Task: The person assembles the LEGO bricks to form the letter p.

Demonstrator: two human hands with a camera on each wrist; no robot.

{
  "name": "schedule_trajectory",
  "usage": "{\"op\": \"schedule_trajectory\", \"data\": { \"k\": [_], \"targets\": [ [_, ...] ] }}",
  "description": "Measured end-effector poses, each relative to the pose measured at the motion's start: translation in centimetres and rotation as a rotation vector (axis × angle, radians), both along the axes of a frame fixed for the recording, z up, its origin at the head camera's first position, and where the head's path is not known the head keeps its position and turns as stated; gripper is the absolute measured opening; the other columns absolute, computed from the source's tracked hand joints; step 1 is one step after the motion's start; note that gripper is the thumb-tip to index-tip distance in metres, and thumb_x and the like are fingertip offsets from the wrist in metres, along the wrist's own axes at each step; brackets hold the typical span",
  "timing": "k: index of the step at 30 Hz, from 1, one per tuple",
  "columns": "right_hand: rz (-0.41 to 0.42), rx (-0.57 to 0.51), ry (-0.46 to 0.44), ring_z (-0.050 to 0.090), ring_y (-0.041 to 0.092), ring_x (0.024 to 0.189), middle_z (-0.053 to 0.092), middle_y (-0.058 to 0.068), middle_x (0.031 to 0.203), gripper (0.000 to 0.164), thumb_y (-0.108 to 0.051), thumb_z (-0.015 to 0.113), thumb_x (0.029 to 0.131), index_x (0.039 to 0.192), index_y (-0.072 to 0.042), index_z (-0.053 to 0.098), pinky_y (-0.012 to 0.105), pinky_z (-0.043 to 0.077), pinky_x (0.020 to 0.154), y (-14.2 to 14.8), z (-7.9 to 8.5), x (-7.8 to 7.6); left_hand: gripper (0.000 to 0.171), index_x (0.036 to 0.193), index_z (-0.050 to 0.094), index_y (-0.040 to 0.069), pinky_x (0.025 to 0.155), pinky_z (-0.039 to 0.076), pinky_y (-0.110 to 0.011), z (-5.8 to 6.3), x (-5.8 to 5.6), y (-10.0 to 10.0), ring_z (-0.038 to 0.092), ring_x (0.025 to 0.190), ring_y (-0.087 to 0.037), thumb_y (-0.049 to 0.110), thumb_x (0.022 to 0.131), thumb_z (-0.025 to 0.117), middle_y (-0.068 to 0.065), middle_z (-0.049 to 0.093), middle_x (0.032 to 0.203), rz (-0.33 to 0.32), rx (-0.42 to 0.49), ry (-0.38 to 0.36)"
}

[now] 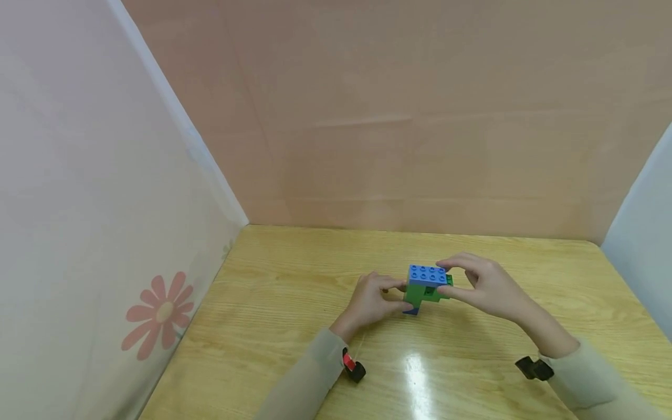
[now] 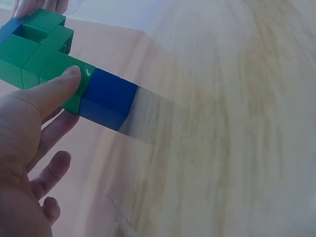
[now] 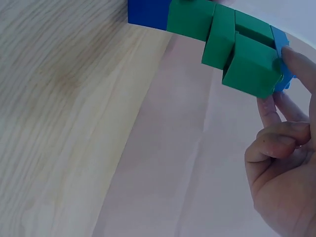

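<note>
A stack of toy building bricks stands upright on the wooden table. At its base is a dark blue brick [image 2: 107,98], which touches the tabletop. Several green bricks [image 3: 192,19] rise above it, some jutting out to the right in the head view. A lighter blue studded brick [image 1: 427,273] lies across the top. My left hand [image 1: 370,298] pinches the lower green brick between thumb and fingers, just above the dark blue one. With thumb and fingertips, my right hand [image 1: 490,286] pinches the right end of the lighter blue brick. Its other fingers are curled in the right wrist view.
The wooden table [image 1: 283,280] ends at a tan cloth backdrop [image 1: 399,146]. A pale cloth with a pink flower [image 1: 164,313] hangs at the left, and a white one [image 1: 646,233] at the right. Black straps with small devices [image 1: 534,368] sit at both sleeve cuffs.
</note>
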State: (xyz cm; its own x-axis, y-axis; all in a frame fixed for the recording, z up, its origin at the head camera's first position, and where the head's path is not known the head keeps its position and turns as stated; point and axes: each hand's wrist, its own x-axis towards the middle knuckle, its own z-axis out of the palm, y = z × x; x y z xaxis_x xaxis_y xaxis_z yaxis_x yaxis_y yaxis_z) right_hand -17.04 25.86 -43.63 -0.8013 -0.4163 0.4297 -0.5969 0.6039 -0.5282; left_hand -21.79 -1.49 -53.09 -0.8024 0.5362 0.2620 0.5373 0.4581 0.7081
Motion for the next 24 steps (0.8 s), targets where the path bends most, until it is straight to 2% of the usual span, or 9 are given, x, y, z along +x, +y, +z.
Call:
{"op": "schedule_trajectory", "data": {
  "k": [4, 5, 8, 11, 14, 18, 21, 24],
  "targets": [
    [-0.029, -0.023, -0.048, 0.03, 0.002, 0.055, 0.069, -0.01, 0.103, 0.039, -0.016, 0.09, 0.083, 0.118, -0.019, 0.074, 0.025, 0.032, 0.049, 1.0, -0.6, 0.4, 0.043, 0.122, 0.078, 0.032, 0.081, 0.045, -0.023, -0.4, -0.1, -0.1, 0.061, 0.097, -0.002, 0.037, 0.081, 0.091, 0.03, 0.071, 0.106, -0.008, 0.017, -0.058],
    [-0.033, -0.029, -0.061, 0.029, 0.002, 0.054, 0.067, -0.011, 0.095, 0.037, -0.016, 0.089, 0.083, 0.117, -0.02, 0.073, 0.025, 0.032, 0.048, 1.2, -0.8, 0.5, 0.043, 0.122, 0.078, 0.033, 0.081, 0.046, -0.023, -0.5, -0.1, -0.1, 0.061, 0.098, -0.001, 0.036, 0.081, 0.091, 0.031, 0.071, 0.106, -0.009, 0.022, -0.077],
    [-0.048, -0.048, -0.105, 0.026, 0.001, 0.052, 0.05, -0.014, 0.071, 0.035, -0.016, 0.088, 0.085, 0.117, -0.023, 0.073, 0.026, 0.032, 0.046, 1.6, -1.2, 0.7, 0.043, 0.121, 0.078, 0.034, 0.082, 0.047, -0.024, -0.8, -0.1, -0.2, 0.061, 0.102, 0.001, 0.032, 0.081, 0.092, 0.031, 0.07, 0.105, -0.017, 0.047, -0.119],
    [-0.064, -0.075, -0.145, 0.024, 0.0, 0.051, 0.029, -0.013, 0.06, 0.035, -0.017, 0.087, 0.086, 0.118, -0.023, 0.073, 0.027, 0.031, 0.046, 1.5, -1.5, 0.9, 0.042, 0.121, 0.079, 0.033, 0.083, 0.05, -0.023, -1.1, -0.1, -0.3, 0.061, 0.104, 0.001, 0.03, 0.081, 0.092, 0.029, 0.071, 0.106, -0.032, 0.071, -0.154],
    [-0.078, -0.103, -0.173, 0.023, 0.0, 0.05, 0.028, -0.012, 0.058, 0.035, -0.016, 0.085, 0.088, 0.12, -0.022, 0.073, 0.029, 0.032, 0.045, 1.3, -1.8, 1.1, 0.039, 0.12, 0.079, 0.031, 0.083, 0.051, -0.023, -1.3, -0.1, -0.5, 0.059, 0.106, 0.0, 0.029, 0.083, 0.091, 0.027, 0.071, 0.107, -0.042, 0.083, -0.177],
    [-0.088, -0.132, -0.188, 0.024, 0.002, 0.05, 0.028, -0.011, 0.058, 0.035, -0.016, 0.084, 0.09, 0.123, -0.02, 0.073, 0.029, 0.032, 0.045, 1.0, -2.0, 0.7, 0.035, 0.118, 0.08, 0.031, 0.081, 0.05, -0.024, -1.2, -0.1, -0.8, 0.057, 0.104, -0.002, 0.033, 0.085, 0.089, 0.028, 0.071, 0.105, -0.032, 0.048, -0.172],
    [-0.098, -0.157, -0.217, 0.025, 0.005, 0.048, 0.027, -0.011, 0.058, 0.033, -0.017, 0.082, 0.092, 0.123, -0.017, 0.073, 0.03, 0.031, 0.045, 0.9, -2.0, -0.1, 0.033, 0.117, 0.08, 0.031, 0.08, 0.049, -0.025, -0.9, -0.1, -1.0, 0.058, 0.101, -0.003, 0.037, 0.086, 0.088, 0.028, 0.071, 0.102, -0.025, 0.027, -0.172],
    [-0.109, -0.193, -0.282, 0.026, 0.011, 0.047, 0.03, -0.008, 0.057, 0.031, -0.021, 0.079, 0.095, 0.124, -0.014, 0.072, 0.032, 0.032, 0.046, 1.0, -2.1, -1.2, 0.03, 0.115, 0.081, 0.03, 0.08, 0.049, -0.026, -0.6, 0.0, -1.2, 0.06, 0.097, -0.005, 0.039, 0.087, 0.087, 0.026, 0.071, 0.099, -0.022, 0.031, -0.184]
  ]
}}
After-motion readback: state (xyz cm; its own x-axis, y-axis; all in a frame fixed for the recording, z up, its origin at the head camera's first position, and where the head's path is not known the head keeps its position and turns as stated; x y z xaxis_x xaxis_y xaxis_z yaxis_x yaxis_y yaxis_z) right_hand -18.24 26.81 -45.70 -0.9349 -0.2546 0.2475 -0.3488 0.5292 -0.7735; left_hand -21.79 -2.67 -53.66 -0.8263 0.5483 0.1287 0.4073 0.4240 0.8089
